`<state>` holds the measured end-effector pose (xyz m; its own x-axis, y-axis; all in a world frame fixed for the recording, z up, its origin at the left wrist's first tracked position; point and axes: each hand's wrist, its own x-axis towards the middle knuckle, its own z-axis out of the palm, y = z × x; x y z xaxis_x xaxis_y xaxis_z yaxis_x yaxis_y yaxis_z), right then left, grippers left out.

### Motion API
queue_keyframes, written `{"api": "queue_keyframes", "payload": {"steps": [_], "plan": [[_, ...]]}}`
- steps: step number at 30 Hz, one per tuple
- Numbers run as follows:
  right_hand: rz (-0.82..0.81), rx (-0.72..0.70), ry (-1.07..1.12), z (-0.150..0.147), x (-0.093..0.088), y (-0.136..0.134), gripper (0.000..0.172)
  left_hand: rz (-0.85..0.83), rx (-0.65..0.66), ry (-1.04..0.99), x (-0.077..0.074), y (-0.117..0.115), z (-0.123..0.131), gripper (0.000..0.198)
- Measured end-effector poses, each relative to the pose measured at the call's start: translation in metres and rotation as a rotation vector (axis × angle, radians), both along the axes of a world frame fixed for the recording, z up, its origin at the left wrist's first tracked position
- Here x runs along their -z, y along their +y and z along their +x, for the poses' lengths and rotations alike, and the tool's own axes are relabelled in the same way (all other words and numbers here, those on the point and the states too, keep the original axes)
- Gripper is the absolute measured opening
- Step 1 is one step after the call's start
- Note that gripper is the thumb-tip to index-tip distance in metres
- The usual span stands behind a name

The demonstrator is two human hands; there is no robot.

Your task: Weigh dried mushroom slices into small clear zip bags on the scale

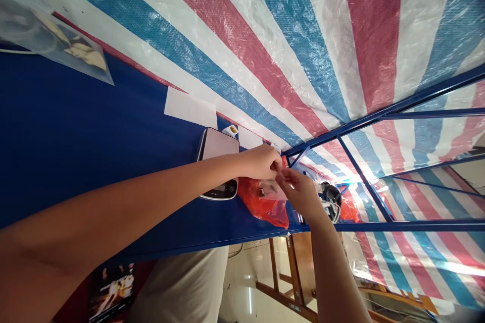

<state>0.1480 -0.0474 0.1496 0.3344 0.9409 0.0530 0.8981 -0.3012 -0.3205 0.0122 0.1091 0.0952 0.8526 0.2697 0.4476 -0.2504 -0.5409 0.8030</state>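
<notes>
My left hand (pixel 262 161) reaches across a kitchen scale (pixel 220 145), its fingers closed in a pinch. My right hand (pixel 302 193) meets it fingertip to fingertip, also pinching. Between and below the fingers hangs a clear plastic bag (pixel 271 190) with something small and dark in it, too unclear to name. Both hands appear to grip its upper edge, though the fingers partly hide it. Directly underneath lies a crumpled red plastic bag (pixel 253 203), beside the scale. My left forearm covers the middle of the scale; its front control panel (pixel 222 190) shows.
Blue table (pixel 125 146) with white paper sheets (pixel 191 106) and a small white roll-like item (pixel 230 130) at its back. Clear bag of pale pieces (pixel 85 53) at far left. Blue metal frame (pixel 364 111) and striped sheeting at right. A lit screen (pixel 111 292) sits below the table edge.
</notes>
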Motion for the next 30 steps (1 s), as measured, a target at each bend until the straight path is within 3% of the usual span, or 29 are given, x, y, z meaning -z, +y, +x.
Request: {"api": "queue_keyframes", "payload": {"steps": [3, 11, 16, 21, 30], "plan": [[0.058, 0.036, -0.027, 0.003, -0.005, 0.001, 0.028, -0.133, 0.020, -0.007, -0.002, 0.003, -0.001, 0.021], [0.128, 0.093, -0.106, 0.014, -0.028, 0.003, 0.028, -0.395, -0.101, -0.076, -0.017, 0.006, -0.008, 0.024], [0.161, 0.057, -0.147, 0.013, -0.036, 0.015, 0.027, -0.514, -0.012, -0.056, -0.019, 0.001, -0.007, 0.040], [0.215, 0.093, -0.117, 0.012, -0.044, 0.025, 0.028, -0.529, 0.020, -0.041, -0.019, 0.000, -0.006, 0.046], [0.191, 0.116, -0.196, 0.006, -0.065, 0.031, 0.030, -0.421, -0.130, -0.141, -0.016, 0.001, -0.004, 0.035]]}}
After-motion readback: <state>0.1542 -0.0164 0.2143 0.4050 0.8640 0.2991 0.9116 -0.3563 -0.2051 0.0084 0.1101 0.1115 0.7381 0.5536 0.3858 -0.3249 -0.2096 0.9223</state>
